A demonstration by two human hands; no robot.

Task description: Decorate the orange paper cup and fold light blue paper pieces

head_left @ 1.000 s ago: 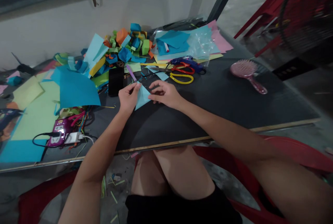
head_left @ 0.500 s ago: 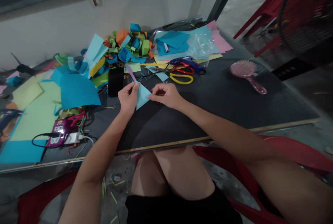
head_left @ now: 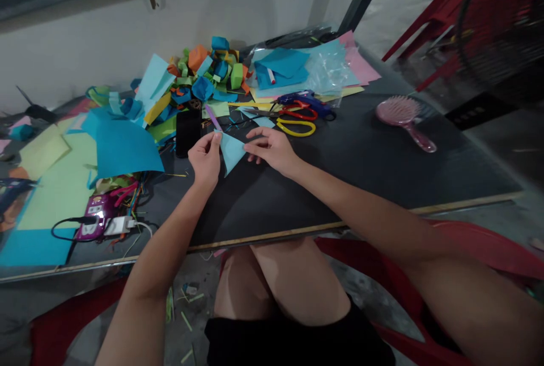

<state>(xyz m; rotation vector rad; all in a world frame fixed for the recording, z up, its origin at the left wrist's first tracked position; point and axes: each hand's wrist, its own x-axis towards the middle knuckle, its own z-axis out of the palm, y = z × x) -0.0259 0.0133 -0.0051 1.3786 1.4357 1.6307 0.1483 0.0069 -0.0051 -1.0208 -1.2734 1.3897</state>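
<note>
A light blue piece of paper (head_left: 232,152), folded into a triangle, is held above the dark table between both hands. My left hand (head_left: 205,157) pinches its upper left corner between thumb and fingers. At the right corner, my right hand (head_left: 272,150) grips the paper with thumb and index finger, the other fingers loosely curled. Just beyond the paper lie a purple pen (head_left: 213,118) and a black phone (head_left: 188,132). Scissors with red and yellow handles (head_left: 296,127) rest behind my right hand, against a blue glue gun (head_left: 312,104).
Folded colored paper pieces (head_left: 208,74) are heaped at the back. Blue and pale green sheets (head_left: 63,179) cover the left side, near a purple power socket (head_left: 97,216) with cords. A pink hairbrush (head_left: 402,114) lies at the right. A fan (head_left: 501,20) stands beyond the table's right end.
The paper triangle has turned slightly, its right corner rising with my right hand. My left hand has shifted a little left, still pinching the paper.
</note>
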